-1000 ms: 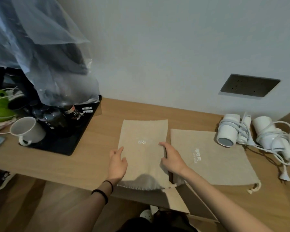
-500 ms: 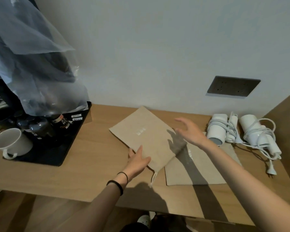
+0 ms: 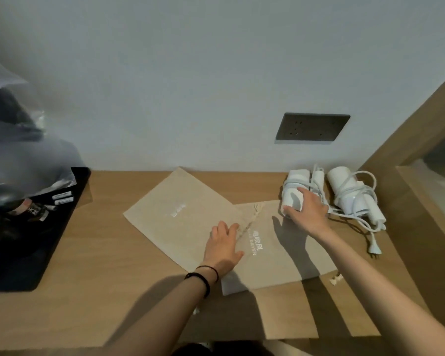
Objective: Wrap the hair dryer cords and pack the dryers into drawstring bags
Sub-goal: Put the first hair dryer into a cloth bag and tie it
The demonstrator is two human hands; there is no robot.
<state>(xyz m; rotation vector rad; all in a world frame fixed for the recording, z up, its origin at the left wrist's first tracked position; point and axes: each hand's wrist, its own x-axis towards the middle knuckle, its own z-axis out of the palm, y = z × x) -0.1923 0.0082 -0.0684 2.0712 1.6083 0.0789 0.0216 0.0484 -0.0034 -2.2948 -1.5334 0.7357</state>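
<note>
Dryer one of two, the left dryer [image 3: 294, 185], lies on its side at the back right of the table [image 3: 100, 304], and the right hand [image 3: 307, 214] cups its barrel: fingers curved over the top, thumb at the open mouth end, which faces the person. Its white cord is wound round the body. The right dryer [image 3: 344, 192] lies just beside it, apart from the hand, also on its side and wrapped in its own cord, with a loose length trailing toward the person and ending in a plug [image 3: 374, 251] on the wood. The left hand [image 3: 222, 246] lies flat with straight, slightly spread fingers, pressing on the near right edge of the left bag [image 3: 175, 214], a beige cloth bag turned at an angle with one corner toward the wall. That bag overlaps the right bag [image 3: 280, 255], which lies flat between the two hands and bears pale printed lettering; a drawstring [image 3: 257, 209] crosses where the two meet. Two dark bands [image 3: 203, 277] circle the left wrist. On the wall above the dryers sits a dark outlet plate [image 3: 312, 126]. At far left a black tray [image 3: 23, 253] holds dark items under clear plastic [image 3: 23, 150].
</note>
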